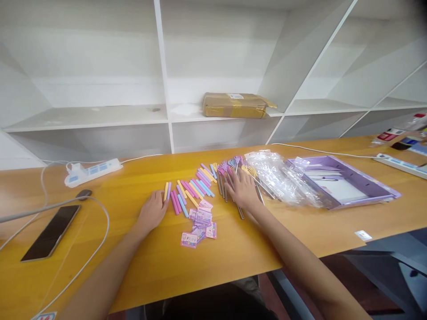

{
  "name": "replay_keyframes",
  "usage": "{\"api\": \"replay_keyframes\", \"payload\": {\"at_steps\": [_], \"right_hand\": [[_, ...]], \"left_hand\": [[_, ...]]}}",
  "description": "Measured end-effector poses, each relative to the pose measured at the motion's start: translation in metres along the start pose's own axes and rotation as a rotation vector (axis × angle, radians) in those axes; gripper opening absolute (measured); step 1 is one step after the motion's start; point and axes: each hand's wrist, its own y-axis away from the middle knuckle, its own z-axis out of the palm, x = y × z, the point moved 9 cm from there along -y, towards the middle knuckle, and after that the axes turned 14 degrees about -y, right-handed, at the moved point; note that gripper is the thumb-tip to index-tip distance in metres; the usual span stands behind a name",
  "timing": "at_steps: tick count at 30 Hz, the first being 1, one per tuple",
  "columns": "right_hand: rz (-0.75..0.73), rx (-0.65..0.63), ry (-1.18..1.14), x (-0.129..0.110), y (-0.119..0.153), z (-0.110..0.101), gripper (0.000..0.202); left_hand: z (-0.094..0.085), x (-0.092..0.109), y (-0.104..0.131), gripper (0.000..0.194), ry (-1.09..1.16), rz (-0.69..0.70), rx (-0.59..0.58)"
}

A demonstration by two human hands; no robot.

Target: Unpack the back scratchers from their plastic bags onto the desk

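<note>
The tabletop [230, 255] is yellow-brown wood. Behind it are big white shelves [213, 49], and a brown box [235, 106] with tape on it sits on one shelf. On the left are a black phone [50, 233] and a white power strip [95, 172]. Bottles [390, 135] lie far over on the right.

The left hand [153, 210] is bent, with its fingers curled in. It is right by a yellow tube [166, 191] and a purple tube [169, 191]. I can't tell if it is pinching them. The right hand [243, 189] has its fingers spread apart, and it is on top of a pile of metal sticks [220, 184] with bright tops like tiny hands.

More tubes [196, 189], pink, blue, yellow and purple, lie between the two hands. Little pink cards [202, 220] lie in a messy heap just nearer the person than the tubes. Clear plastic bags [282, 178] are to the right of the sticks, and a purple tray [383, 191] is next to the bags.
</note>
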Motion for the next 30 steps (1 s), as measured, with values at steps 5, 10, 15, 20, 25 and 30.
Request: {"api": "replay_keyframes", "payload": {"at_steps": [5, 10, 15, 20, 25, 30], "right_hand": [[-0.087, -0.08, -0.086, -0.012, 0.017, 0.017, 0.06], [-0.032, -0.066, -0.087, 0.019, 0.008, 0.008, 0.059], [0.051, -0.034, -0.078, 0.043, 0.002, 0.002, 0.056], [0.063, -0.014, -0.186, 0.043, -0.004, 0.002, 0.051], [0.066, 0.011, -0.211, 0.043, -0.004, -0.001, 0.042], [0.125, -0.027, -0.205, 0.054, -0.001, -0.005, 0.038]], "left_hand": [[0.008, -0.005, -0.006, 0.041, 0.101, -0.042, -0.055], [0.009, -0.003, -0.01, 0.04, 0.138, -0.038, -0.036], [0.008, -0.006, -0.013, 0.036, 0.13, -0.056, -0.021], [0.009, -0.009, -0.016, 0.045, 0.155, -0.058, -0.037], [0.01, 0.003, -0.007, 0.091, 0.169, 0.087, -0.049], [0.012, 0.014, 0.006, 0.122, 0.128, 0.167, -0.109]]}}
